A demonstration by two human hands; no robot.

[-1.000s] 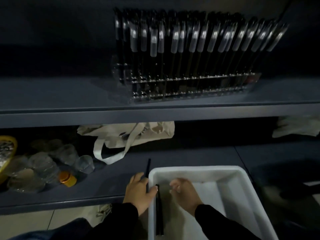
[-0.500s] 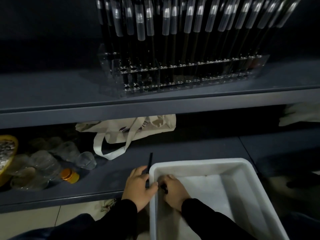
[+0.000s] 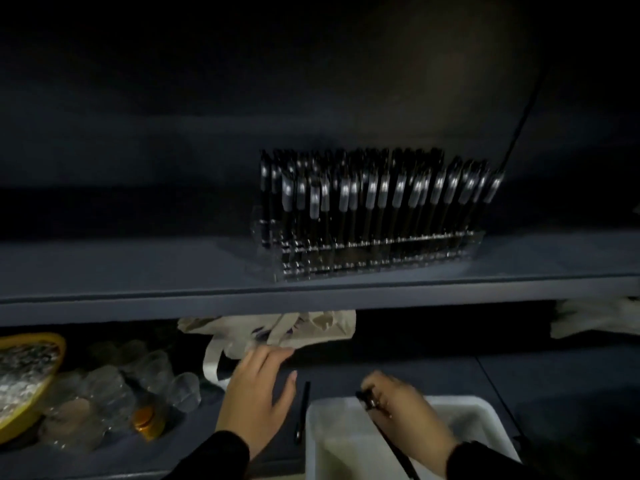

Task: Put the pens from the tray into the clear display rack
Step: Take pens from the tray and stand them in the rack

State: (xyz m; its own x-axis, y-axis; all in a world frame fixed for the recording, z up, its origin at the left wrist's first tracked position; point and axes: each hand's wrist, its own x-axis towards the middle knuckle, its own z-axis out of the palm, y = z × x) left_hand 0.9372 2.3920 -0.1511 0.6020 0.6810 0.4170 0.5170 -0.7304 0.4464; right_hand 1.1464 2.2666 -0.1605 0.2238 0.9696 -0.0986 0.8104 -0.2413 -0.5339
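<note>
On the upper shelf [image 3: 138, 268], right of centre, the clear display rack [image 3: 374, 252] stands packed with upright pens [image 3: 372, 202]. Near the bottom edge, the right hand [image 3: 405, 424] grips a black pen [image 3: 391, 445] over the white tray [image 3: 481, 420], fingers curled round it. Left of the tray, the left hand [image 3: 258, 393] hovers with fingers released, just beside a loose pen [image 3: 302, 414] on the lower shelf [image 3: 398, 372].

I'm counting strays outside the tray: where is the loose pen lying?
In the head view, the loose pen lies on the lower shelf, between the left hand and the white tray's left wall.
</note>
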